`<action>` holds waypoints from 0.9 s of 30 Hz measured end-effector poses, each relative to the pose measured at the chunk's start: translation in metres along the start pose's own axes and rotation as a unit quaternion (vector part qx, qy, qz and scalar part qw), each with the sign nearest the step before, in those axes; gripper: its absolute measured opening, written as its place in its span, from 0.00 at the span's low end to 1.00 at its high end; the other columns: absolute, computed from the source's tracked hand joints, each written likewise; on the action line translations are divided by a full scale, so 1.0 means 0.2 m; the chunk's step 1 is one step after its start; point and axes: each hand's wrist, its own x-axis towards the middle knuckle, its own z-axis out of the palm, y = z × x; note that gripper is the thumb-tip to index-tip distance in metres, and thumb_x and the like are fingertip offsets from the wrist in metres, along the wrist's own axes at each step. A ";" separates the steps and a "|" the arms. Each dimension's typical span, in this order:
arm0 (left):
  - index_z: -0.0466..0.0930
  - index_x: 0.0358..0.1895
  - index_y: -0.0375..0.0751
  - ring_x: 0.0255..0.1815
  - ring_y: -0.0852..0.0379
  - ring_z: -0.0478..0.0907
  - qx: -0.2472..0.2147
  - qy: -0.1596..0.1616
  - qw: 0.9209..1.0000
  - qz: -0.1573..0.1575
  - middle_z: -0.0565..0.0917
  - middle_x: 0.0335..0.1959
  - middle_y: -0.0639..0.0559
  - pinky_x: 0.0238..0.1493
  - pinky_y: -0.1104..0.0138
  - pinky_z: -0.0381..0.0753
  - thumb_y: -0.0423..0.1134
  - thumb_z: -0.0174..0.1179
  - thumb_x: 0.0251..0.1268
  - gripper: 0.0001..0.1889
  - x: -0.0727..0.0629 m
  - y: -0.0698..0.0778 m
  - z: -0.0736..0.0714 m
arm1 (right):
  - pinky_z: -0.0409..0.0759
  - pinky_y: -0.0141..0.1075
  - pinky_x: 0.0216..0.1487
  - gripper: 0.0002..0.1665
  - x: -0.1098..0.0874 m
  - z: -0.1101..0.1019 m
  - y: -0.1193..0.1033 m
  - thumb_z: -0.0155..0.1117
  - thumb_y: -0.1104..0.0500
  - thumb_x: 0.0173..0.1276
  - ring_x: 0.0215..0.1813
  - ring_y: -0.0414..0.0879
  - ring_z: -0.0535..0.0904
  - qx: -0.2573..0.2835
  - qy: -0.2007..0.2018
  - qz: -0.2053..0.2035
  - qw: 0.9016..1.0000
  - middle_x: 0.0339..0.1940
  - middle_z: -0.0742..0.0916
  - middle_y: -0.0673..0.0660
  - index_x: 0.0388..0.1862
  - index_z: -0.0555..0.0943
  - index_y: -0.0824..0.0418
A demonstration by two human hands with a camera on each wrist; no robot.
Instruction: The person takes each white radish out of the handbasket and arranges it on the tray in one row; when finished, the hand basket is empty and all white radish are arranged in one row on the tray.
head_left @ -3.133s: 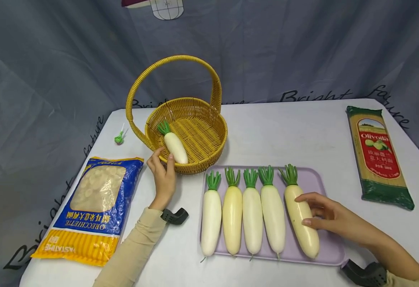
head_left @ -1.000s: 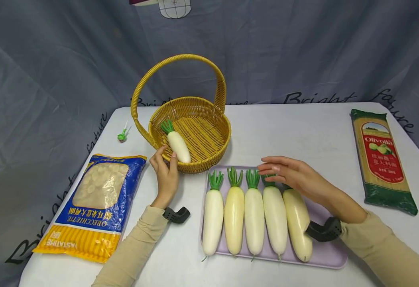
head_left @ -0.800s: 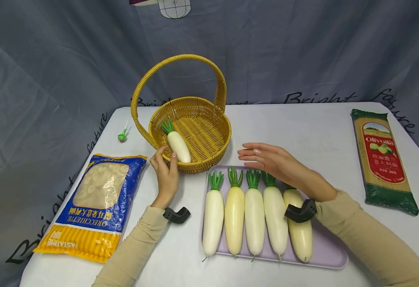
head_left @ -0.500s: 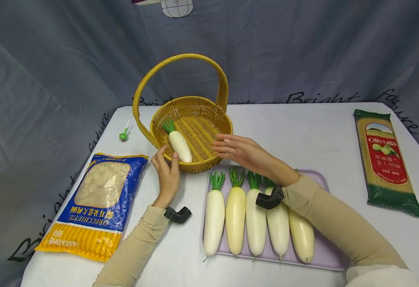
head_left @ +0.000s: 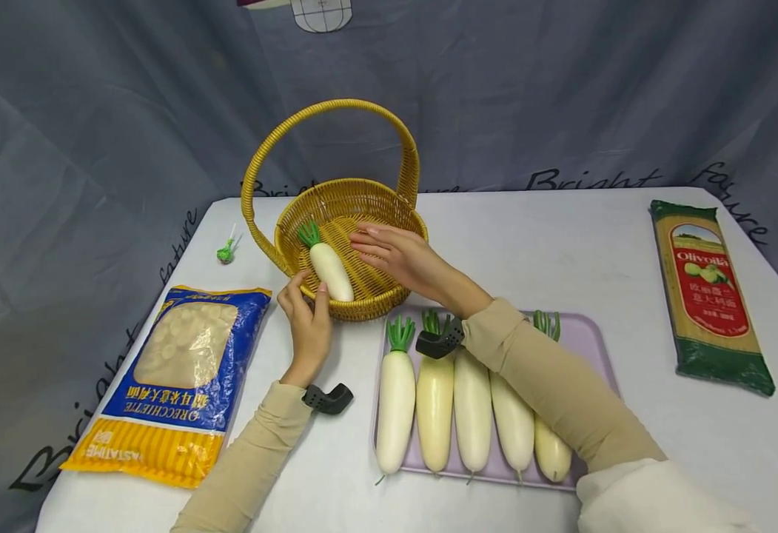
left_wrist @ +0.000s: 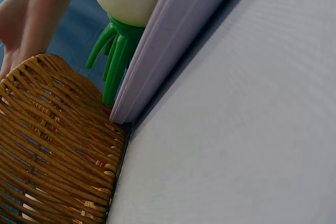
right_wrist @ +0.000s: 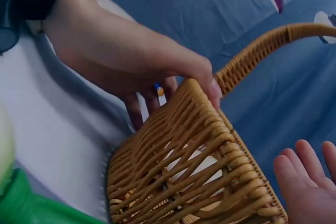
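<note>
A yellow wicker basket with a tall handle stands at the table's middle left. One white radish with green leaves lies inside it. My left hand grips the basket's near rim, thumb over the edge, as the right wrist view shows the left hand. My right hand reaches into the basket with straight fingers, just right of the radish and holding nothing. Its fingertips show beside the basket wall. Several radishes lie side by side on a purple tray, partly hidden under my right forearm.
A blue and yellow pasta bag lies at the left front. A green spaghetti packet lies at the far right. A small green lollipop sits left of the basket. The left wrist view shows the tray edge touching the basket.
My right hand left the rightmost radish on the tray and swept left and forward, into the basket. The left hand stayed on the rim.
</note>
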 end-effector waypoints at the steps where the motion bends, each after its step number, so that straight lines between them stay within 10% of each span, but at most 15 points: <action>1: 0.57 0.61 0.43 0.38 0.52 0.58 -0.001 0.000 1.000 0.000 0.55 0.51 0.40 0.41 0.66 0.58 0.48 0.42 0.70 0.22 0.00 0.00 0.00 | 0.57 0.41 0.69 0.29 0.02 0.00 0.00 0.41 0.57 0.73 0.71 0.56 0.56 0.001 0.004 -0.003 1.000 0.69 0.64 0.65 0.69 0.54 0.68; 20: 0.57 0.61 0.45 0.40 0.49 0.59 0.002 0.001 1.000 -0.002 0.55 0.51 0.40 0.42 0.65 0.58 0.49 0.43 0.69 0.21 0.00 0.00 0.00 | 0.60 0.51 0.66 0.29 0.29 0.07 0.11 0.52 0.53 0.68 0.67 0.60 0.63 -0.077 0.123 0.031 0.989 0.66 0.68 0.61 0.65 0.64 0.60; 27: 0.57 0.61 0.45 0.39 0.50 0.58 0.000 -0.001 1.000 -0.002 0.55 0.53 0.39 0.42 0.65 0.58 0.49 0.42 0.69 0.21 0.00 0.00 0.00 | 0.67 0.49 0.61 0.38 0.29 0.10 0.14 0.57 0.45 0.63 0.66 0.53 0.64 -0.318 0.116 0.098 0.936 0.67 0.66 0.58 0.69 0.58 0.55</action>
